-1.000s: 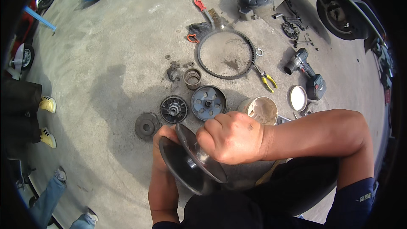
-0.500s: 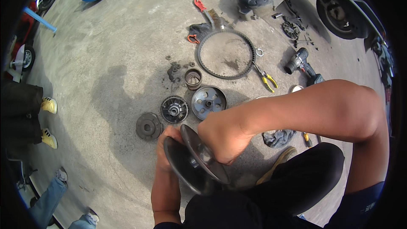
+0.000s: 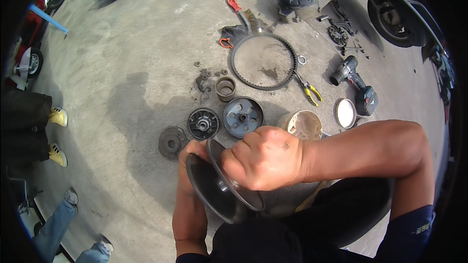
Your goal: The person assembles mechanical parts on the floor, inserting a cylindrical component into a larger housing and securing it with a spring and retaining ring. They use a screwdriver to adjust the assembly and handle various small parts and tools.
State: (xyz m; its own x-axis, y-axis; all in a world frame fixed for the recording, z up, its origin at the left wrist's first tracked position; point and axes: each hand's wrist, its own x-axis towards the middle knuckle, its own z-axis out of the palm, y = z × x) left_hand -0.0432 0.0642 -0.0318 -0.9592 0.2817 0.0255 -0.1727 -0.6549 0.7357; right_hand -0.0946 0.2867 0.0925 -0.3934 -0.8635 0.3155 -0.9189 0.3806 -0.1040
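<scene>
Over my lap a dark metal belt pulley is tilted, its two round sheaves showing a gap and a shiny shaft between them. Wrapped round the far edge of its left sheave is my left hand. My right hand is curled into a fist against the outer face of the right sheave; whatever its fingers grip there is hidden. Just beyond lie a steel clutch drum, a finned round part and a dark disc with a central hole. A tub with pale residue inside stands beyond my right wrist.
Farther out are a toothed belt, yellow-handled pliers, a coil spring part, a cordless drill and a white lid. A wheel stands far right. Bystanders' yellow shoes and jeans appear at left.
My right fist has rolled over so its knuckles face up, and my right forearm has dropped toward me. The tub and lid now show; the pulley stays nearly in place.
</scene>
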